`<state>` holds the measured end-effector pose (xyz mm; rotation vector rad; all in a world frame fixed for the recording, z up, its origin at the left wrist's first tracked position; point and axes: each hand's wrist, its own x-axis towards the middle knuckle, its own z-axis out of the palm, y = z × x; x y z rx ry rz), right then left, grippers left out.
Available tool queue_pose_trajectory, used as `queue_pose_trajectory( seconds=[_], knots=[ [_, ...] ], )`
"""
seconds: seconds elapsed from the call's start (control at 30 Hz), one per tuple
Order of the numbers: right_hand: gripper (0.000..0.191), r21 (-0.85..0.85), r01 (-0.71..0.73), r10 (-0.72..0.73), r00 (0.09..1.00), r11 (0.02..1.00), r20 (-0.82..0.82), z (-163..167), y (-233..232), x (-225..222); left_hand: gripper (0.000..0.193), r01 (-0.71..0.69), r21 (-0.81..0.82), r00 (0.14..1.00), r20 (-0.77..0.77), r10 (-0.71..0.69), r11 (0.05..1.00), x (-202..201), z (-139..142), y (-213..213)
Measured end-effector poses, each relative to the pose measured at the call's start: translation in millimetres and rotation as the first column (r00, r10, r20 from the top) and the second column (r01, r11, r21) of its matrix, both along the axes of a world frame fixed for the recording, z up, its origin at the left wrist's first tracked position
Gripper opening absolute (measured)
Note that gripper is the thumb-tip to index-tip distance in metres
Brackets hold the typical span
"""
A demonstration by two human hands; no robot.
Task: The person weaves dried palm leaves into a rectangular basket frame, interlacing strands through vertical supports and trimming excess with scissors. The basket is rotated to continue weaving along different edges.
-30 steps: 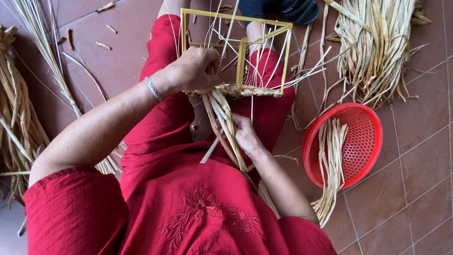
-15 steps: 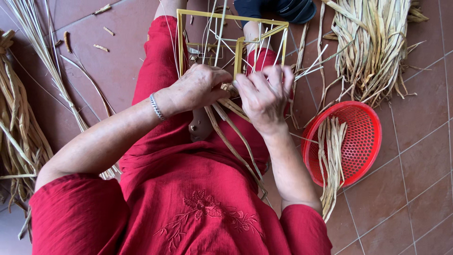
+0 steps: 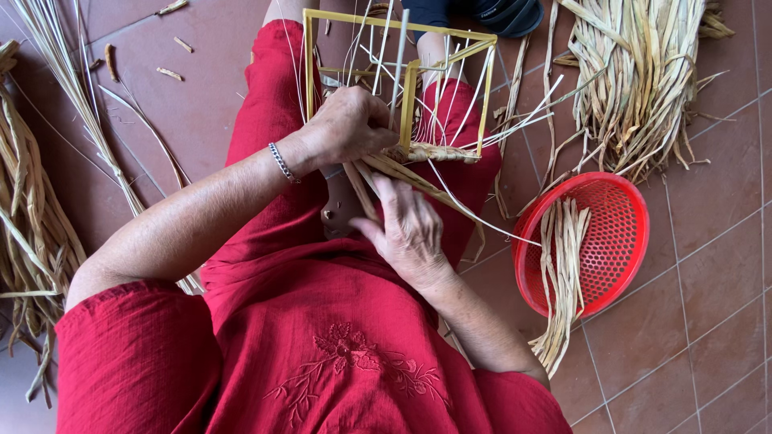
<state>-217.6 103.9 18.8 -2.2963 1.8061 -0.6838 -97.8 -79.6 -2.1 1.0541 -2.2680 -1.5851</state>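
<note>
- My left hand [image 3: 350, 128] is closed around the woven edge of the yellow square wire frame [image 3: 310, 80], which stands on my lap between my knees, at about 12 o'clock from my chest.
- My right hand [image 3: 410, 229] lies half-open, fingers laid along the pale flat dried-grass strands [image 3: 438, 193] that trail from the frame toward 4 o'clock; it presses them rather than clamps them.
- I judge the strands light, pliable and a little springy, likely to crease or split if bent sharply; best taken near the woven band [image 3: 438, 151], where they are anchored.
- The frame looks stiff and light; its thin white upright spokes [image 3: 398, 56] would flex easily, so I would hold the rim.
- At 3 o'clock sits a round red plastic mesh basket [image 3: 619, 241] with more strands draped over its near rim, just beside my right forearm.
- A loose heap of dried grass [image 3: 643, 88] lies at 1 o'clock, another bundle [image 3: 32, 217] at 9 o'clock.
- The terracotta tile floor [image 3: 708, 321] gives open room at 4 o'clock and 10 o'clock.
</note>
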Motion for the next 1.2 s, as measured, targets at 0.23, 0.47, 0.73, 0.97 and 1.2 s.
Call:
queue_pose_trajectory(
  seconds=[0.23,0.47,0.73,0.97,1.2],
  knots=[
    [0.035,-0.056,-0.024,0.027,0.999,0.998,0.047,7.1,-10.5,-16.5,0.021,0.056,0.223,0.998,-0.012,-0.055,0.973,6.4,2.5,-6.8],
    [0.028,-0.172,-0.071,0.042,0.985,0.983,-0.168,36.9,-51.1,-38.8,0.049,0.268,0.298,0.963,-0.089,-0.253,0.916,16.6,5.1,-13.3],
    [0.013,-0.067,-0.101,0.054,0.861,0.993,-0.506,60.7,-73.0,-38.4,0.034,0.251,-0.076,0.968,0.046,-0.248,0.965,10.2,3.4,4.7],
    [0.015,-0.13,-0.303,0.195,0.83,0.944,-0.522,62.9,-86.3,-42.0,0.04,0.127,-0.145,0.987,0.121,-0.11,0.981,5.0,-3.4,14.9],
    [0.018,0.608,-0.112,0.235,0.964,0.786,-0.126,54.3,-113.6,-71.5,0.033,0.083,-0.557,0.994,0.109,-0.026,0.826,0.1,-5.4,44.9]
  ],
)
